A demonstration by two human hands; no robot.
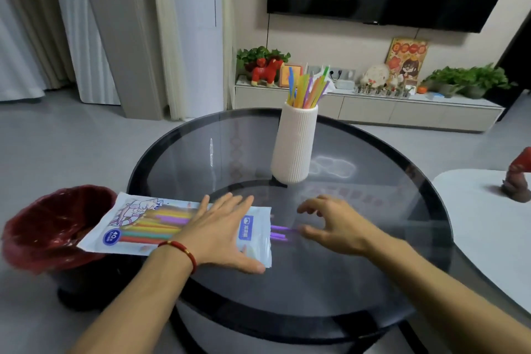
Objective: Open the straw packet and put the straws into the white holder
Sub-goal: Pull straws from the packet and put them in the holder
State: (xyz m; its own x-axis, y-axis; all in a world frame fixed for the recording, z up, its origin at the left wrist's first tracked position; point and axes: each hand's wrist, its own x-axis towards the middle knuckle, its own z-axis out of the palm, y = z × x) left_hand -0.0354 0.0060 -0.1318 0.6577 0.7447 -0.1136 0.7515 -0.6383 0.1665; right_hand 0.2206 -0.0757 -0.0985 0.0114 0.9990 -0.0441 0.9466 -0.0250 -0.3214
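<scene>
The straw packet (pixel 138 224) lies flat on the round glass table (pixel 373 282), its left end hanging over the table edge. My left hand (pixel 221 231) presses flat on the packet, fingers spread. Purple straws (pixel 278 232) stick out of the packet's right, open end. My right hand (pixel 333 224) hovers just right of them, fingers curled and apart, thumb tip close to the straw ends; no grip shows. The white ribbed holder (pixel 294 144) stands upright further back, with several coloured straws (pixel 307 89) in it.
A bin with a red liner (pixel 54 227) sits on the floor under the packet's left end. A white side table (pixel 494 227) with a red-brown figurine (pixel 518 175) lies to the right. A TV and a low cabinet line the far wall.
</scene>
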